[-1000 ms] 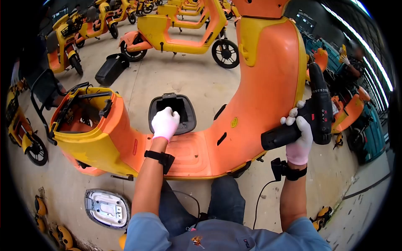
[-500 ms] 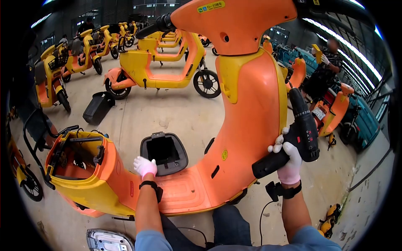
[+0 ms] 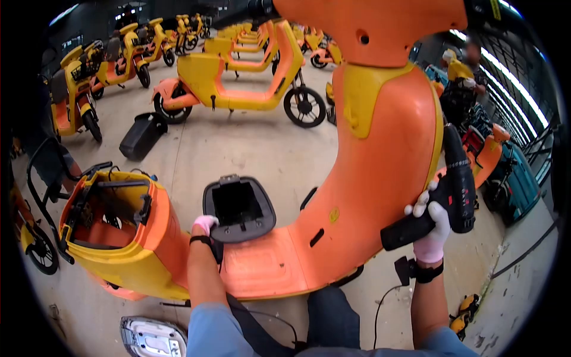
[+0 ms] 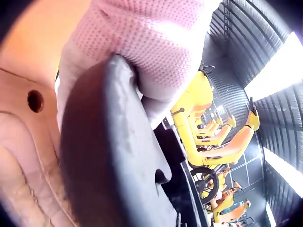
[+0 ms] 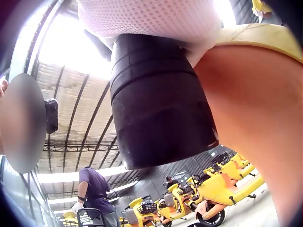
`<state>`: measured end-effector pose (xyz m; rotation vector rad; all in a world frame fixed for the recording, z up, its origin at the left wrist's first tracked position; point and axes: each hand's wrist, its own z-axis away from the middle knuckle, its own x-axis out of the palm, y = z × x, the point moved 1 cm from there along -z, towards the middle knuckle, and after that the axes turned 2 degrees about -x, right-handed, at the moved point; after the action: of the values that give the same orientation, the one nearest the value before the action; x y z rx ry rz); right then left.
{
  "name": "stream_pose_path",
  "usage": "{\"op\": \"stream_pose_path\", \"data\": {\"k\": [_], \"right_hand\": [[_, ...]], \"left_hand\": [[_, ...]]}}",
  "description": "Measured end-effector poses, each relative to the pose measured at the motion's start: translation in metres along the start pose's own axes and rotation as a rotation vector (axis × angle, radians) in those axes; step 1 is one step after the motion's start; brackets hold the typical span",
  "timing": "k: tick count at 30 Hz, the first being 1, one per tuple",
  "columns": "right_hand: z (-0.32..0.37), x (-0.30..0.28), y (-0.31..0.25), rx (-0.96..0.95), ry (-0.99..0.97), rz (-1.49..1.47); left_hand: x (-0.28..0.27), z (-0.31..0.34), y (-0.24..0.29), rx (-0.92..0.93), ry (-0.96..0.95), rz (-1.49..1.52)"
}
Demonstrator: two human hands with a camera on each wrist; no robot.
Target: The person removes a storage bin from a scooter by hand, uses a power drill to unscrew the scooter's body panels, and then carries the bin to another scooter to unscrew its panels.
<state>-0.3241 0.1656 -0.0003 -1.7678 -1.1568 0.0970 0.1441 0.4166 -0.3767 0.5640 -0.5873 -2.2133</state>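
At the far left the scooter's (image 3: 369,196) rear tub (image 3: 113,220) stands open with no seat on it, and a white-lined panel (image 3: 151,336) lies on the floor below. So the stripping of the rear end looks done.

The left grip (image 3: 205,224), gloved, curls its fingers (image 4: 156,52) over the near edge of the black cover (image 3: 239,208). The cover sits tilted at the far edge of the footboard (image 3: 256,268), its hollow side up, not flush with the deck. This looks like the step in hand.

On the right, the right grip (image 3: 434,232) is wrapped round the handle of the drill (image 3: 455,184). The drill points upward beside the front shield, well apart from the cover. I judge that any screw work here is not yet begun.
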Motion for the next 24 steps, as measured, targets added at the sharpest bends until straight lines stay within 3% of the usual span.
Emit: {"op": "stream_pose_path", "data": {"k": [2,3,5,8,9,11,15,19,24], "right_hand": [[0.001,-0.001,0.0,0.009,-0.009,-0.003],[0.0,0.0,0.0,0.0,-0.016,0.0],[-0.001,0.0,-0.001,-0.009,-0.018,0.034],[-0.003,-0.002,0.0,0.017,-0.046,0.008],[-0.003,-0.002,0.0,0.022,-0.042,0.013],[-0.003,-0.002,0.0,0.02,-0.046,0.024],[-0.003,-0.004,0.001,-0.015,-0.053,-0.008],[-0.005,-0.005,0.002,-0.019,-0.097,-0.008],[-0.005,-0.003,-0.001,-0.013,-0.148,0.015]], "left_hand": [[0.003,-0.001,0.003,-0.025,0.048,0.038],[0.008,-0.016,0.002,0.19,0.081,0.064],[0.013,-0.063,-0.002,0.089,-0.017,0.253],[0.019,-0.129,-0.003,0.372,0.193,-0.068],[0.023,-0.098,0.007,0.36,0.164,-0.135],[0.034,-0.041,0.02,0.246,0.121,0.279],[0.031,-0.019,0.034,0.321,0.006,0.567],[0.027,0.052,0.046,0.431,0.092,0.505],[0.04,0.148,0.033,0.642,0.066,0.608]]}}
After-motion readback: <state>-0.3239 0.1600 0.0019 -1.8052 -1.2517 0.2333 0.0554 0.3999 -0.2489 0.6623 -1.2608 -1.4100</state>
